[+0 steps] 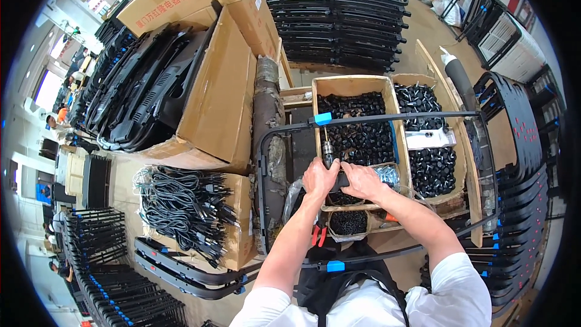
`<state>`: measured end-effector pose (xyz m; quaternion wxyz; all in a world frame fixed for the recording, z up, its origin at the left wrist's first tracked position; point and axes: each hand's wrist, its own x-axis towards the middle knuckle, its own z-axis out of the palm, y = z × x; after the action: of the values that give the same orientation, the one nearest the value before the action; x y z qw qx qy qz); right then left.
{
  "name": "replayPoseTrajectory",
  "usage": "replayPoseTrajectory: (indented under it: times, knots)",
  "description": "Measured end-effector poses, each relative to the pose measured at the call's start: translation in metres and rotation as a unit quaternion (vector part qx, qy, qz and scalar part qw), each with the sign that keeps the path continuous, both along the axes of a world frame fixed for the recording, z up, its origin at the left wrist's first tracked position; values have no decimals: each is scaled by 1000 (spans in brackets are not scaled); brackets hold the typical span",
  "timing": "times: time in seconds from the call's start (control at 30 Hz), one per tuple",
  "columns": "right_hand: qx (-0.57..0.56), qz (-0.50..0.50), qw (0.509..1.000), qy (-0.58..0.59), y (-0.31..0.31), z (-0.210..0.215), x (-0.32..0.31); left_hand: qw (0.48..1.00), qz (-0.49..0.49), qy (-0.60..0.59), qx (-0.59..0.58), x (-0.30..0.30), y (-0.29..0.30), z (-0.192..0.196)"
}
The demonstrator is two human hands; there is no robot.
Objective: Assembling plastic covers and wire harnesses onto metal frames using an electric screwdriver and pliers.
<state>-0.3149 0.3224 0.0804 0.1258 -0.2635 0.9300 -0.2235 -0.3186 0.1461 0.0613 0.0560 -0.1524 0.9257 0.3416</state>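
Note:
Both of my hands are wrapped round a dark power drill (328,156), whose metal chuck points away from me. My left hand (321,177) closes on its front part, and my right hand (361,180) grips its rear from the other side; the palms hide most of the body. Around my arms lies a black rounded frame (264,188) with blue clips (324,119), resting across a wooden compartment box (315,100). Under and beyond the drill are black round knobs (357,136). The drill's tip is hard to make out against them.
Red-handled pliers (319,235) hang near my left forearm. Small black screws (349,223) fill a near tray. Bundled black power cords (184,206) and a carton (224,97) of black plastic covers stand left. Stacked black frames (336,15) rise ahead, more (520,206) at right.

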Motion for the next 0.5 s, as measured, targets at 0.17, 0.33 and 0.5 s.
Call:
replayPoseTrajectory:
  times: [0.17, 0.33, 0.5]
  knots:
    - [9, 2, 1000, -4, 2, -8, -4, 1000, 2, 3, -1, -6, 2, 2]
    - [-53, -23, 998, 3, 0, -16, -5, 1000, 3, -11, -3, -14, 1, 1]
    - [-52, -32, 998, -15, -1, -13, -11, 1000, 10, -20, 2, -21, 2, 2]
